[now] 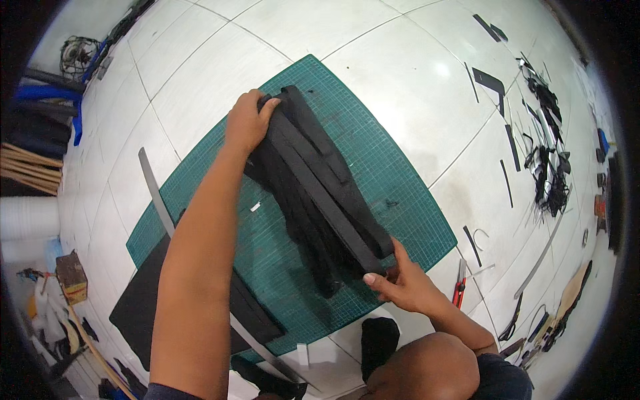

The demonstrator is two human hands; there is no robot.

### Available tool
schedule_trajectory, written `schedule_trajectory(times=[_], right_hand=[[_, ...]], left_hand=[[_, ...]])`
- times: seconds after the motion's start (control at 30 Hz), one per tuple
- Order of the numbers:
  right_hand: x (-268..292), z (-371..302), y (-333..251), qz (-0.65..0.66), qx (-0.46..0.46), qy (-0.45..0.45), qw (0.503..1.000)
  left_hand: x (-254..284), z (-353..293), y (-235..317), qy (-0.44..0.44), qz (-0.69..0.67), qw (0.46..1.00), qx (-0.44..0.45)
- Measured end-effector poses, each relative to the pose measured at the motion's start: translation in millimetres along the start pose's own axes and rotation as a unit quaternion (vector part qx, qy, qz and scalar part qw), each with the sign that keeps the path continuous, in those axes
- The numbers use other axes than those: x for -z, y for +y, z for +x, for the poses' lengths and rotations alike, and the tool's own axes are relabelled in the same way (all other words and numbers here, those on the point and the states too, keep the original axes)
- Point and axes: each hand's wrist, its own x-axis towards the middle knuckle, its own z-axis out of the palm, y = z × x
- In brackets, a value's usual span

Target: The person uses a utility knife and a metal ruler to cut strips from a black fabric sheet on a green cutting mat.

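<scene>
At the near edge a bare knee (427, 367) is bent beside a dark-socked foot (380, 340). To the left, a folded black sheet (143, 303) lies partly on the green cutting mat (413, 207), and a long grey flat strip (155, 190) shows on both sides of the left forearm (197, 267). The right hand (398, 275) grips the near end of a bundle of black strips (313, 173), its thumb on the near side of the bundle. Just beside the mat, on the white tiled floor (360, 60), lies a red-handled cutter (460, 283). The bundle stretches slantwise over the mat, away and to the left; I cannot tell how much of it touches the surface. A small white scrap (255, 207) lies left of it. The left hand (252, 120) is closed around the bundle's far end, near the mat's far left edge. Well apart on the right, a heap of dark offcuts (550, 160) spreads over the tiles.
</scene>
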Motion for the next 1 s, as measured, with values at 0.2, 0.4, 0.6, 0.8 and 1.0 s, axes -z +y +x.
schedule_trajectory(times=[0.2,0.4,0.6,0.8,1.0], right_hand=[[8,7,7,-0.112,-0.035,0.062,0.991],[36,14,51,-0.125,0.069,0.219,0.965],[31,35,69,-0.093,0.126,0.306,0.939],[24,43,72,-0.072,0.164,0.321,0.93],[25,35,78,-0.053,0.157,0.323,0.932]], left_hand=[[18,-11,-50,0.153,-0.116,0.981,-0.017],[102,-91,-146,0.11,-0.105,0.981,0.117],[127,-200,-220,-0.013,0.054,0.988,0.142],[83,-211,-208,0.022,0.108,0.991,0.081],[70,-210,-210,0.04,0.173,0.982,0.066]])
